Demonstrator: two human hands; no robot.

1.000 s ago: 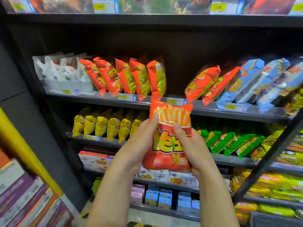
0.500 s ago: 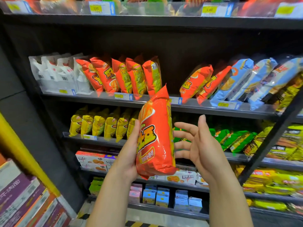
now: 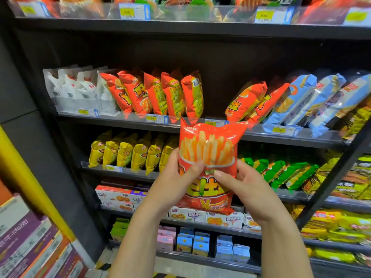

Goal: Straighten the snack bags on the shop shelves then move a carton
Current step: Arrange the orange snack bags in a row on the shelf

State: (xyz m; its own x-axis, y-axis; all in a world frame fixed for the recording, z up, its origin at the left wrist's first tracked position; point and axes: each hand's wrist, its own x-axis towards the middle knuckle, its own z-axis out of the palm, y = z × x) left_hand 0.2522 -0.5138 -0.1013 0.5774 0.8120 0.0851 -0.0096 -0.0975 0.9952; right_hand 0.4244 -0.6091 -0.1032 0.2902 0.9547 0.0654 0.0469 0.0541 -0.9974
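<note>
- Head view, the grasp: we see both hands gripping one red snack bag (image 3: 208, 149) between them. The left hand (image 3: 172, 185) holds its left edge and the right hand (image 3: 249, 189) its right edge.
- Each thumb lies across the printed front, and the two thumb tips nearly meet at the middle of the bag. The other fingers are hidden behind it.
- The bag stands upright with its front facing us, showing a picture of fries. Its crimped top rises above the hands and its bottom edge hangs just below them.
- Above the hands: the bag's top overlaps the shelf edge (image 3: 301, 137) and its yellow price tags. Up and to the left stands a row of red bags (image 3: 152, 93), with white bags (image 3: 76, 91) further left.
- Up and to the right, two more red bags (image 3: 247, 101) lean over, and blue bags (image 3: 309, 101) slant beside them. We see a dark gap on that shelf directly above the held bag.
- Level with the hands: yellow bags (image 3: 128, 151) stand in a row to the left, close to the left hand, and green bags (image 3: 281, 173) lie to the right, behind the right hand.
- Below the hands: flat biscuit boxes (image 3: 220, 218) sit behind the wrists, and small pink and blue boxes (image 3: 200, 241) stand on the shelf under them.
- Far down to the left of the left forearm, well apart from it, lie stacked cartons (image 3: 30, 243) with purple and orange print.
</note>
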